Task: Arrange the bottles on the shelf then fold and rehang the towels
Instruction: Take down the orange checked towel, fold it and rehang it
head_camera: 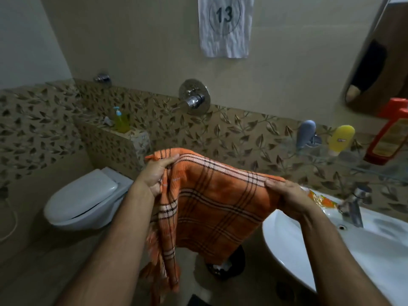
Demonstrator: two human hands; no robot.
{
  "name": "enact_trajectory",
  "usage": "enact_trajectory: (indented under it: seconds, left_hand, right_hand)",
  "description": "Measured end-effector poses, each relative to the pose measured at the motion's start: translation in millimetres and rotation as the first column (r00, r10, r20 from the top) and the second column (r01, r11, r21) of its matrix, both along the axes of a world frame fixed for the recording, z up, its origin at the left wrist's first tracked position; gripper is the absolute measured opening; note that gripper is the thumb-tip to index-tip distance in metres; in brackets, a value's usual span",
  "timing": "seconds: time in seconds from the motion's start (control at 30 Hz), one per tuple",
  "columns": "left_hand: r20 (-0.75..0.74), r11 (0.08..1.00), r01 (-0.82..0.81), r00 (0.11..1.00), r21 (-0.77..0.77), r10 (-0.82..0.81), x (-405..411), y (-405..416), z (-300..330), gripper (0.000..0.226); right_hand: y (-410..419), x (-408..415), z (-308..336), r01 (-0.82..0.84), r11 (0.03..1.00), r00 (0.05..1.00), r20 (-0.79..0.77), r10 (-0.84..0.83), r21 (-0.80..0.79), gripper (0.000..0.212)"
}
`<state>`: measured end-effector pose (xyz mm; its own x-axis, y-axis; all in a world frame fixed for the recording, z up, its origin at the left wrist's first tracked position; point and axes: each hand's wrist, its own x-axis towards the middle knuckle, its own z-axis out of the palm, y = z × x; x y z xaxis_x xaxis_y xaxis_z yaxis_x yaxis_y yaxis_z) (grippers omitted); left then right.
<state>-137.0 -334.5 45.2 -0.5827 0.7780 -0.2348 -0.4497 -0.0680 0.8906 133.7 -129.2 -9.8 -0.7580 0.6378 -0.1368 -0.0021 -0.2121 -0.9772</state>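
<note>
Towel (212, 208) first: we hold the orange plaid cloth stretched in the air in front of us, above the floor, between the toilet (88, 199) on the left and the sink (309, 246) on the right. From the head camera, our left hand (155, 173) pinches the upper left corner, thumb and fingers curled over bunched cloth, with a fringed tail hanging down below it. Our right hand (289, 195) has its grip on the top edge at the right, fingers curled round the hem. The top edge runs fairly taut between the two hands and the body of the cloth hangs down. On the glass shelf (344, 155) at the right stand three bottles: grey (305, 133), yellow (341, 140) and orange (388, 133), so we judge the bottle part done and the folding now in hand. To fold well, we should even out the left side so the loose tail lies flat with the rest, keep the top edge level, then bring the two corners together so the edges match. We see no towel rail here, so where to hang it we cannot tell.
</note>
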Motion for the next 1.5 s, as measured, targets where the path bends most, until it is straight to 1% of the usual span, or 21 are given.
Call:
enact_trajectory:
  seconds: [0.07, 0.1, 0.17, 0.23, 0.27, 0.37, 0.4, 0.5, 0.53, 0.6, 0.7, 0.77, 0.83, 0.87, 0.93, 0.97, 1.07, 1.2, 1.3, 1.4, 1.5]
  left_hand:
    - [-0.027, 0.999, -0.009, 1.000, -0.052, 0.007, -8, -11, -1, 0.015]
    - [-0.044, 0.998, -0.013, 0.999, -0.059, 0.010, -13, -15, 0, 0.015]
    - [-0.052, 0.998, -0.013, 0.999, -0.057, 0.010, -20, -22, -1, 0.017]
    - [-0.039, 0.998, -0.009, 0.999, -0.059, 0.006, -24, -29, -4, 0.019]
    - [-0.036, 0.997, -0.008, 0.999, -0.076, 0.006, -26, -33, -6, 0.020]
    - [-0.048, 0.990, -0.011, 0.999, -0.142, 0.004, -34, -51, -13, 0.017]
    - [-0.064, 0.985, -0.007, 0.998, -0.170, -0.004, -38, -58, -15, 0.015]
    - [-0.139, 0.968, -0.011, 0.990, -0.250, -0.025, -56, -76, -17, 0.011]
    - [-0.165, 0.964, -0.018, 0.986, -0.265, -0.027, -62, -80, -16, 0.013]
    - [-0.197, 0.961, -0.033, 0.980, -0.274, -0.023, -72, -87, -15, 0.016]
    - [-0.145, 0.991, 0.011, 0.989, -0.134, -0.031, -79, -95, -14, 0.024]
    - [-0.130, 0.996, 0.035, 0.991, 0.076, -0.025, -84, -99, -20, 0.049]
    - [-0.095, 0.963, 0.053, 0.995, 0.266, -0.029, -84, -101, -37, 0.072]
    - [-0.097, 0.954, 0.085, 0.993, 0.287, -0.060, -79, -101, -47, 0.077]
    - [-0.104, 0.973, 0.109, 0.991, 0.204, -0.089, -68, -96, -65, 0.085]
    - [-0.103, 0.981, 0.101, 0.991, 0.165, -0.085, -64, -92, -72, 0.081]
    - [-0.152, 0.997, -0.008, 0.988, 0.073, 0.019, -59, -83, -73, 0.039]
    - [-0.216, 0.995, -0.095, 0.972, -0.023, 0.088, -64, -77, -61, 0.011]
    - [-0.281, 0.992, -0.105, 0.956, -0.064, 0.083, -63, -74, -48, 0.005]
    - [-0.337, 0.989, -0.140, 0.934, -0.047, 0.116, -57, -70, -36, 0.004]
    - [-0.393, 0.980, -0.199, 0.903, -0.029, 0.172, -52, -65, -28, 0.006]
  right_hand:
    - [-3, -5, 7, 0.008, 1.000, 0.994, -0.106, -0.010, -0.016, 0.036]
    - [-3, -5, 12, 0.016, 0.999, 0.987, -0.158, -0.022, -0.038, 0.030]
    - [-7, -4, 13, -0.044, 0.995, 0.985, -0.172, 0.028, -0.086, 0.030]
    - [-15, -5, 7, -0.145, 0.988, 0.989, -0.050, 0.142, -0.045, 0.056]
    - [-19, -8, 3, -0.162, 0.986, 0.987, 0.012, 0.162, -0.028, 0.063]
    - [-25, -20, 12, -0.099, 0.994, 0.995, 0.028, 0.100, -0.043, 0.041]
    - [-27, -23, 17, -0.083, 0.996, 0.996, 0.037, 0.085, -0.042, 0.040]
    - [-34, -34, 34, -0.072, 0.997, 0.997, 0.038, 0.072, -0.021, 0.056]
    - [-38, -38, 41, -0.070, 0.997, 0.997, 0.037, 0.070, -0.013, 0.052]
    - [-47, -45, 54, -0.067, 0.998, 0.998, 0.013, 0.067, 0.014, 0.030]
    - [-57, -55, 76, -0.052, 0.998, 0.997, -0.048, 0.054, 0.043, 0.018]
    - [-60, -61, 88, -0.018, 0.998, 0.996, -0.090, 0.024, 0.067, 0.017]
    - [-63, -65, 98, 0.013, 0.996, 0.992, -0.129, -0.002, 0.086, 0.017]
    - [-64, -66, 101, 0.024, 0.995, 0.991, -0.135, -0.010, 0.100, 0.017]
    - [-64, -69, 101, 0.047, 0.990, 0.993, -0.113, -0.032, 0.132, 0.018]
    - [-64, -70, 99, 0.052, 0.989, 0.995, -0.093, -0.040, 0.139, 0.018]
    - [-61, -69, 85, 0.070, 0.987, 0.997, -0.032, -0.066, 0.145, 0.021]
    - [-55, -61, 73, 0.103, 0.976, 0.991, 0.069, -0.118, 0.192, 0.017]
    - [-45, -54, 64, 0.100, 0.963, 0.966, 0.208, -0.154, 0.249, 0.018]
    - [-38, -48, 59, 0.099, 0.936, 0.916, 0.337, -0.218, 0.337, 0.023]
    - [-34, -48, 58, 0.121, 0.847, 0.842, 0.399, -0.363, 0.517, 0.030]
